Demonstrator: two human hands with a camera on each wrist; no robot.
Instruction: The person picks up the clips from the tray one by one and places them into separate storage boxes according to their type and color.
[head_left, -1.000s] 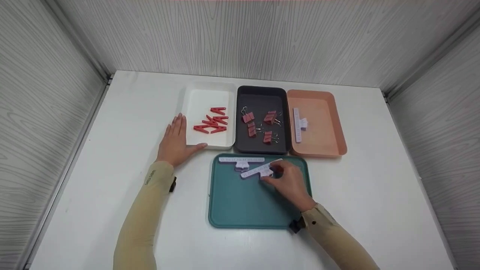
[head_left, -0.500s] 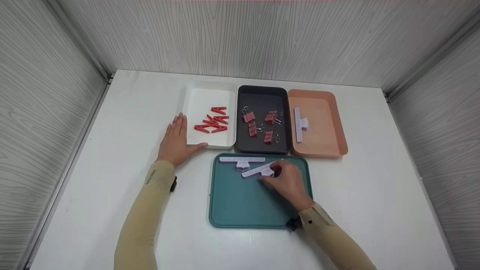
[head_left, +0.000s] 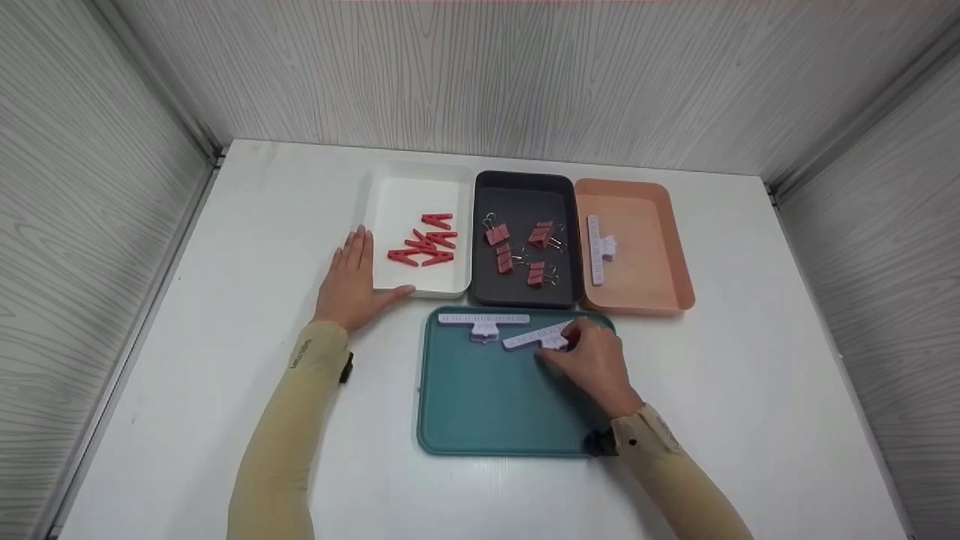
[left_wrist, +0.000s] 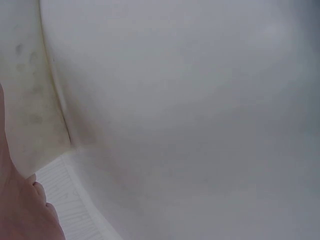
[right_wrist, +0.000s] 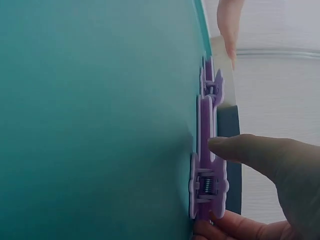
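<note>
My right hand (head_left: 596, 367) pinches a pale purple bag clip (head_left: 531, 337) over the upper right of the teal tray (head_left: 487, 409). In the right wrist view the thumb (right_wrist: 235, 147) lies on one side of the clip's spring part (right_wrist: 207, 186) and fingers curl in below it. A second purple bag clip (head_left: 484, 321) lies along the tray's far edge, to the left of the held one. Fingers straight, my left hand (head_left: 349, 289) rests against the near left corner of the white tray (head_left: 412, 195), its thumb along the near rim.
Several red clothespins (head_left: 424, 240) lie in the white tray. Beside it the dark tray (head_left: 525, 195) has several red binder clips (head_left: 505, 259), and the orange tray (head_left: 649, 262) holds one purple bag clip (head_left: 595, 251). Grey wood-grain panels (head_left: 487, 82) enclose the table.
My right hand has shifted slightly to the right, and the pinched bag clip has moved with it, away from the other one. My left hand has stayed in place.
</note>
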